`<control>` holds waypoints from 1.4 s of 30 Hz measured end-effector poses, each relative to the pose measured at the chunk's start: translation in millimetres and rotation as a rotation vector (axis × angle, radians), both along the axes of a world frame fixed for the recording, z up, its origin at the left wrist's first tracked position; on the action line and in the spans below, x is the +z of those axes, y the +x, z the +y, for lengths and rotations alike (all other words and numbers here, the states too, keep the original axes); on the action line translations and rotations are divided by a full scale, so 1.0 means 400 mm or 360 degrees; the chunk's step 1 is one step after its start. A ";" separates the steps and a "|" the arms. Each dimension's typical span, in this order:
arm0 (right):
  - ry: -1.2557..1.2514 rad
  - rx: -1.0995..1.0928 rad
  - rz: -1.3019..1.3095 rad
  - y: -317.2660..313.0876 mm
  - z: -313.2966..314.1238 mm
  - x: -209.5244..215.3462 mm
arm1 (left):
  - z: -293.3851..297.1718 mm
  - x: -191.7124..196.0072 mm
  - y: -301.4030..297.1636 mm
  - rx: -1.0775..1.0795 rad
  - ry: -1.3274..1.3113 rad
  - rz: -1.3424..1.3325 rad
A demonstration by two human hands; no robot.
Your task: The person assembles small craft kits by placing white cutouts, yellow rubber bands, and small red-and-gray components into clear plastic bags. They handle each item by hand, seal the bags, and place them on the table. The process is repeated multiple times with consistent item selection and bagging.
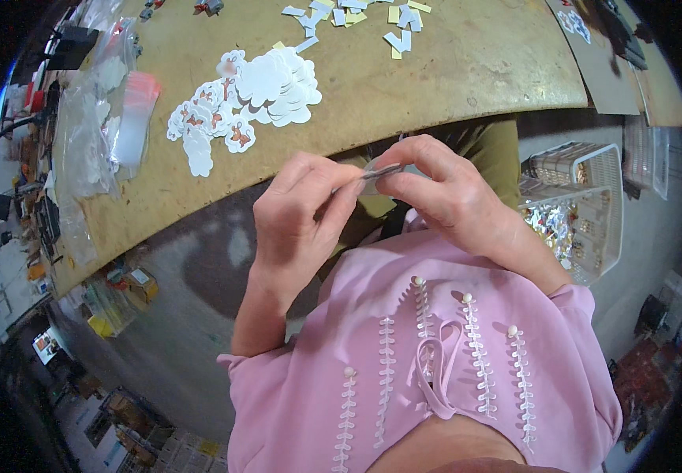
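Note:
My left hand [300,201] and my right hand [453,193] meet just off the table's near edge, above my lap. Between their fingertips is a small thin grey piece [380,171], with something pale and see-through by it; its exact kind does not show. Both hands pinch it, thumb against fingers. Beyond my left hand, a heap of white scalloped cards [278,83] lies on the table, mostly blank side up. Several cards with a brown bear print [213,110] spread out at its left.
The worn yellowish table [467,79] curves round me. Small white and yellow pieces [349,16] lie at its far side. Plastic bags [92,134] and a clear pink-topped sleeve [136,118] sit at left. Right of my lap stands a plastic basket [613,205] of shiny packets [554,229].

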State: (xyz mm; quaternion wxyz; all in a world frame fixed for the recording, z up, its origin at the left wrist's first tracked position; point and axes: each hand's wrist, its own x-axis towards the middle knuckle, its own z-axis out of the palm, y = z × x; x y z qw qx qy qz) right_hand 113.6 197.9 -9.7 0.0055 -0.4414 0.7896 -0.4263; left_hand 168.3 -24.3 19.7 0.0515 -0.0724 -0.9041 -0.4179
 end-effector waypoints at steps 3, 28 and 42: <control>0.0055 0.0118 -0.0071 0.009 -0.004 -0.004 | -0.011 0.005 0.007 -0.0143 -0.0159 0.0022; 0.0043 -0.0021 0.0073 0.012 0.004 -0.044 | -0.225 -0.084 0.002 0.0741 -0.0677 0.0382; 0.0079 0.0071 0.0181 0.008 -0.007 -0.058 | -0.359 -0.120 0.022 0.0887 -0.0706 0.0362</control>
